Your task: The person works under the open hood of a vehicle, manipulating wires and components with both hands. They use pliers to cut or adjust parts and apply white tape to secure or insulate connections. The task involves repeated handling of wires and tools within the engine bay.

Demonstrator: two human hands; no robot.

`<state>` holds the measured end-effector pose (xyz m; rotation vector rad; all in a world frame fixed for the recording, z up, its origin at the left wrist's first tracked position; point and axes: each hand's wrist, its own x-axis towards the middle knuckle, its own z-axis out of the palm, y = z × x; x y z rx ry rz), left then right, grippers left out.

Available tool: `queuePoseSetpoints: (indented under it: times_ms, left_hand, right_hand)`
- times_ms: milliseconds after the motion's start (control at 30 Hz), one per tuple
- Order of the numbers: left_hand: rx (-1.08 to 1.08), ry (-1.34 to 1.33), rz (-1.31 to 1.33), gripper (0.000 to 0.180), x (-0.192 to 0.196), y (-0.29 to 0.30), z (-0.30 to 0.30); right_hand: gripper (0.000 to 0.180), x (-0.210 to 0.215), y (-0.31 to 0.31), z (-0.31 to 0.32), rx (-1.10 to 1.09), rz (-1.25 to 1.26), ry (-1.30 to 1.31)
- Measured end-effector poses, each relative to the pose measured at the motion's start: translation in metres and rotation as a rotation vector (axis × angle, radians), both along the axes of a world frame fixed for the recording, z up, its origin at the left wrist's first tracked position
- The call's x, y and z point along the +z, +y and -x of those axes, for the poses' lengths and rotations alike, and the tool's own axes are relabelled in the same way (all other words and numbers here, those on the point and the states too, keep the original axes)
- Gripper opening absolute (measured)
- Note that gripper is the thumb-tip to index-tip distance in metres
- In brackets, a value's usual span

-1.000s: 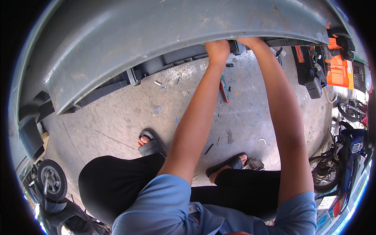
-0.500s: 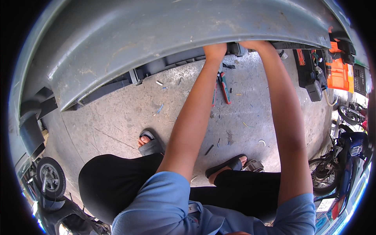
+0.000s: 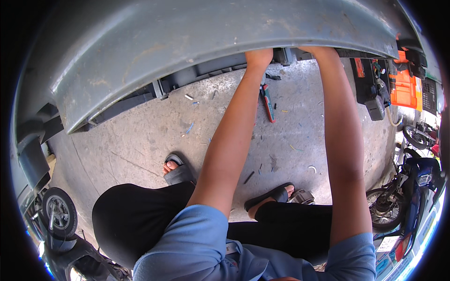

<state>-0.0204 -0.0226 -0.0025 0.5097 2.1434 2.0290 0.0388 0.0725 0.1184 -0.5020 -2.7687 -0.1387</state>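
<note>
Both arms reach forward beneath the lower edge of a large, scuffed grey panel (image 3: 197, 35). My left hand (image 3: 259, 56) shows only its back near the wrist; the panel covers its fingers. To its right, my right hand (image 3: 319, 50) is likewise cut off by the panel edge, so what either one touches or holds cannot be seen. A dark bracket (image 3: 282, 56) sits between the two hands under the edge. On the concrete below lies a pair of pliers (image 3: 268, 104) with red and teal handles, partly behind my left forearm.
Wire scraps and bits of sheathing litter the concrete floor (image 3: 140, 136). At right are a black tool tray (image 3: 368, 89), an orange case (image 3: 405, 89) and a parked motorcycle (image 3: 412, 187). A wheel (image 3: 59, 213) stands at lower left. A metal part (image 3: 303, 197) lies beside my foot.
My right hand has slid a little to the right along the panel edge, away from the bracket. My left hand stays nearly in place. The view has shifted slightly.
</note>
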Motion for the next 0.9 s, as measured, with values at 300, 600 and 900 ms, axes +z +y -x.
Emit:
queuePoseSetpoints:
  times_ms: [300,600,900]
  left_hand:
    - [-0.136,-0.638,-0.477,0.023,-0.005,0.021,0.007]
    - [-0.234,-0.569,-0.479,0.023,-0.010,0.015,0.014]
    - [-0.298,-0.525,-0.560,0.018,0.022,0.015,0.017]
  right_hand:
    - [0.027,-0.008,0.003,-0.004,0.010,0.023,-0.018]
    - [0.027,-0.020,0.011,-0.004,0.013,0.150,-0.069]
    - [0.025,-0.067,-0.056,0.014,-0.577,1.265,0.890]
